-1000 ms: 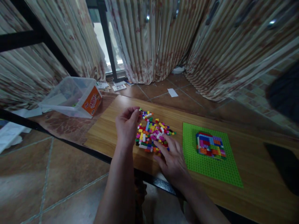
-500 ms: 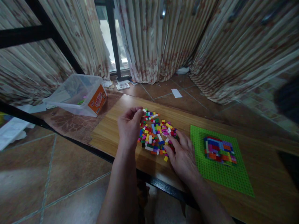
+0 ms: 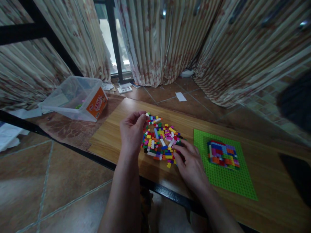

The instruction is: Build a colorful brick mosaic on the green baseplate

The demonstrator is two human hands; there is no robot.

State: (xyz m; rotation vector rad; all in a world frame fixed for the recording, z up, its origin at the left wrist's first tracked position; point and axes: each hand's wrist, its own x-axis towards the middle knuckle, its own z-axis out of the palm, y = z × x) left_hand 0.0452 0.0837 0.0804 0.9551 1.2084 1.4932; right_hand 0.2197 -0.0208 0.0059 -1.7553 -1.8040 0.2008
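A loose heap of small coloured toy bricks (image 3: 156, 136) lies on the wooden tabletop between my hands. My left hand (image 3: 132, 131) is at the heap's far left edge, thumb and index finger pinched together. A whitish bit shows by those fingertips; whether it is held I cannot tell. My right hand (image 3: 190, 161) reaches over the heap's right edge, thumb and fingers apart, fingertips close to or touching the bricks there. Right of it a green studded baseplate (image 3: 228, 184) carries a low multicoloured brick build (image 3: 223, 154).
A clear plastic bin (image 3: 70, 94) with an orange label stands left, beyond the table (image 3: 107, 132), holding a few coloured pieces. A dark flat object (image 3: 295, 171) lies at the right. Papers (image 3: 180, 96) are on the tiled floor, with curtains (image 3: 145, 42) behind.
The view has shifted slightly, moving the scene left. My right hand's fingers have curled inward a little at the heap's edge. My left hand keeps its pinch in nearly the same place.
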